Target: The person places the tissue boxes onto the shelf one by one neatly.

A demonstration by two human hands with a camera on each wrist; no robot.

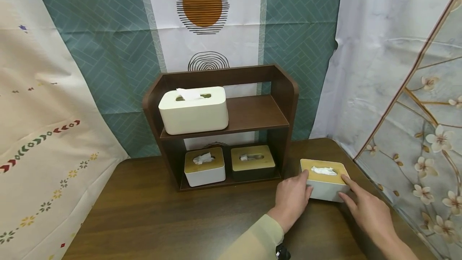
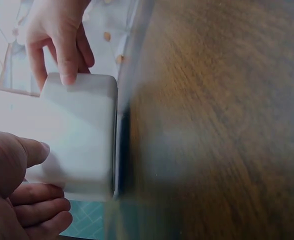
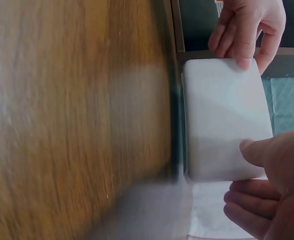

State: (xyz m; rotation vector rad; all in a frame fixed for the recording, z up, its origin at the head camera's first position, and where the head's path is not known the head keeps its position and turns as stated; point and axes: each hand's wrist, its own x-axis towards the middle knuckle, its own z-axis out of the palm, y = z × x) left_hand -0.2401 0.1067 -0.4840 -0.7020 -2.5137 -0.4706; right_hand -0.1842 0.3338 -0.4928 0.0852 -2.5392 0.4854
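Observation:
A white tissue box (image 1: pixel 325 191) with a light wood lid and a tissue in its slot is at the table's right side, between both hands. My left hand (image 1: pixel 291 198) grips its left end, thumb on the front wall. At the opposite end, my right hand (image 1: pixel 369 210) holds it the same way, with a finger along the lid's edge. In the left wrist view, the plain white front of the box (image 2: pixel 82 132) faces the camera and both thumbs press on it. The right wrist view shows this front wall of the tissue box (image 3: pixel 224 120) too, close over the table.
A dark brown two-level shelf (image 1: pixel 258 111) stands left of the hands. On its upper level sits a large cream tissue box (image 1: pixel 195 117). Below are a small white tissue box (image 1: pixel 205 176) and a dark one (image 1: pixel 252 173), both wood-lidded. Patterned cloths hang around the wooden table (image 1: pixel 162 220).

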